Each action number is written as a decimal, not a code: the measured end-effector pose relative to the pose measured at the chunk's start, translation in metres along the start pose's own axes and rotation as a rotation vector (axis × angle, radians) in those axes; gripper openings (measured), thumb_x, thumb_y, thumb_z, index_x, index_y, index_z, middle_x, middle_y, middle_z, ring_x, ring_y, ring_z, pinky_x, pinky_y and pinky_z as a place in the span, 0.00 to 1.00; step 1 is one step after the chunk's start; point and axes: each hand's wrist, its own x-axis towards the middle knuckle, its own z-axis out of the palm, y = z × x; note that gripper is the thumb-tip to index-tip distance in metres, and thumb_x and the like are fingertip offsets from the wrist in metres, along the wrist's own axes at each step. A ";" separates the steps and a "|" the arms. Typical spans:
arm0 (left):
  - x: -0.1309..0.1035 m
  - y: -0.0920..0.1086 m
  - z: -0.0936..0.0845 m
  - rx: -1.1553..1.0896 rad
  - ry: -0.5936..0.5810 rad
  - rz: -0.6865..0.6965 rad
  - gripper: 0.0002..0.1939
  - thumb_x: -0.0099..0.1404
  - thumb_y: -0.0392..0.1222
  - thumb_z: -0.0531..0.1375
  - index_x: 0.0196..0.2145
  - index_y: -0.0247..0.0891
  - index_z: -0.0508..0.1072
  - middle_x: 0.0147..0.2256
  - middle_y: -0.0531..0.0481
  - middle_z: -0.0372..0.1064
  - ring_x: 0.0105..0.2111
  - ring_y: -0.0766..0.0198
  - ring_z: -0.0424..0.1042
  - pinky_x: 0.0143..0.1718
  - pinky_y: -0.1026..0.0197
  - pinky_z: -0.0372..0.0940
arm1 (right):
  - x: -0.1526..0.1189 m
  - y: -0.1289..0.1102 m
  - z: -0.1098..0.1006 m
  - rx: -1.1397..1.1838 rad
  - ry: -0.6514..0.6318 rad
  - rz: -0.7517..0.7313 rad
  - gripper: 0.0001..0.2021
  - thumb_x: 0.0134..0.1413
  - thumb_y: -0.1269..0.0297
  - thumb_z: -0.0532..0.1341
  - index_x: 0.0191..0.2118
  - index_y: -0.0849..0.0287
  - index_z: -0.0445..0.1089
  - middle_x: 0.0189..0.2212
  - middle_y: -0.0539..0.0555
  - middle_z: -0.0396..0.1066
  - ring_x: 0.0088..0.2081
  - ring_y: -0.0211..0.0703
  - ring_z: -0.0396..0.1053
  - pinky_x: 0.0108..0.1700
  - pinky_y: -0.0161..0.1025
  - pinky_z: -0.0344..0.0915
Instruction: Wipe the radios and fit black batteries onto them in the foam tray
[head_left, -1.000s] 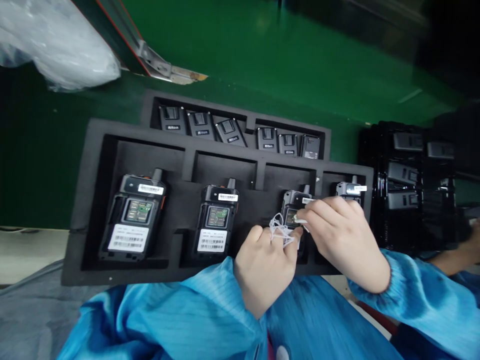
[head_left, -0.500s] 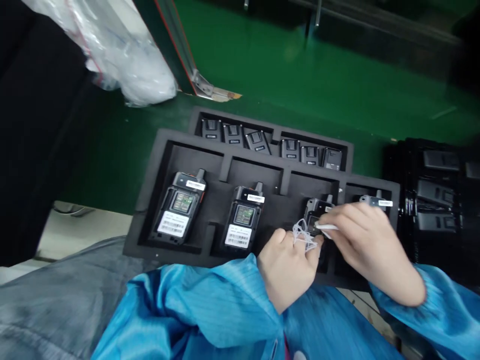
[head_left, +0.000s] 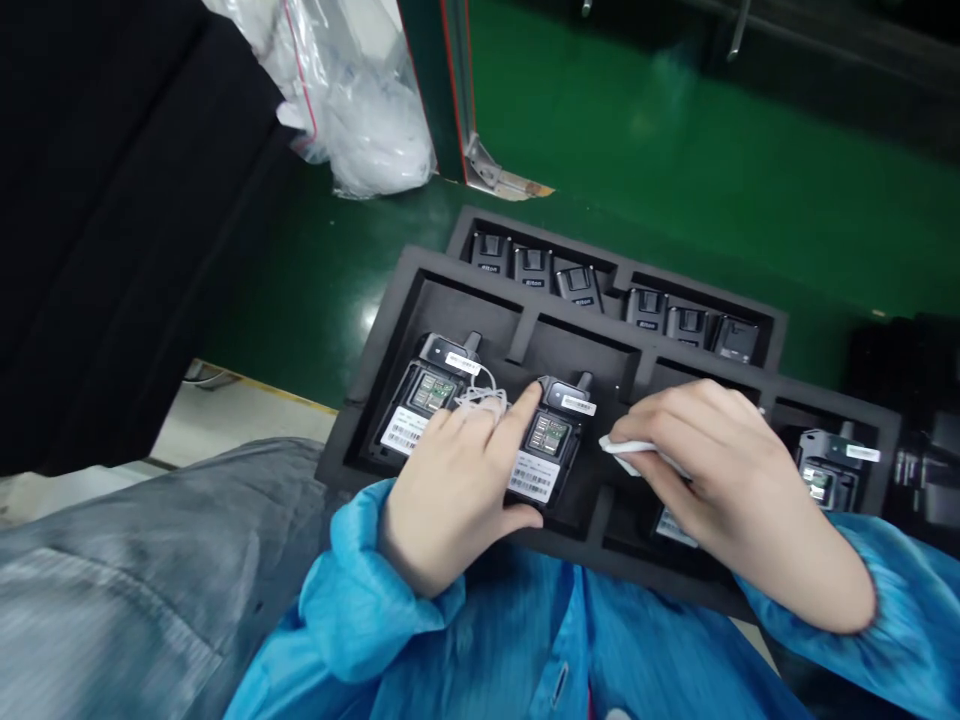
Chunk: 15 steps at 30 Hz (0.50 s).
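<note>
My left hand (head_left: 457,490) lies over the left of two handheld radios, index finger stretched to the top corner of the second radio (head_left: 547,440) and thumb near its bottom. A tangled thin white cord (head_left: 484,398) sits at its middle fingers, partly hidden. Another radio (head_left: 431,390) lies partly under this hand. Both radios are back up, with bare battery bays and white barcode labels. My right hand (head_left: 705,460) pinches a flat, folded white piece (head_left: 628,448), like a wipe, above the tray. Beneath that hand, a third radio (head_left: 675,528) is mostly covered.
The black foam tray (head_left: 379,330) rests toward my lap, with one more radio (head_left: 829,470) in its right compartment. Behind it a second foam tray (head_left: 776,335) holds several battery packs (head_left: 646,308). Clear plastic bags (head_left: 382,130) hang at upper left. Dark items stand at right.
My left hand has moved left with the white cord, from the third radio to the second, fingers now spread. My right hand has lifted off the third radio, still pinching the white piece. The view has shifted.
</note>
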 end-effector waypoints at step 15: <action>-0.014 -0.014 -0.024 -0.233 0.610 -0.009 0.10 0.61 0.42 0.62 0.41 0.41 0.71 0.26 0.54 0.65 0.29 0.67 0.65 0.33 0.63 0.62 | 0.022 0.004 -0.008 -0.023 0.046 -0.018 0.04 0.57 0.67 0.57 0.37 0.52 0.67 0.37 0.52 0.70 0.39 0.47 0.67 0.41 0.45 0.62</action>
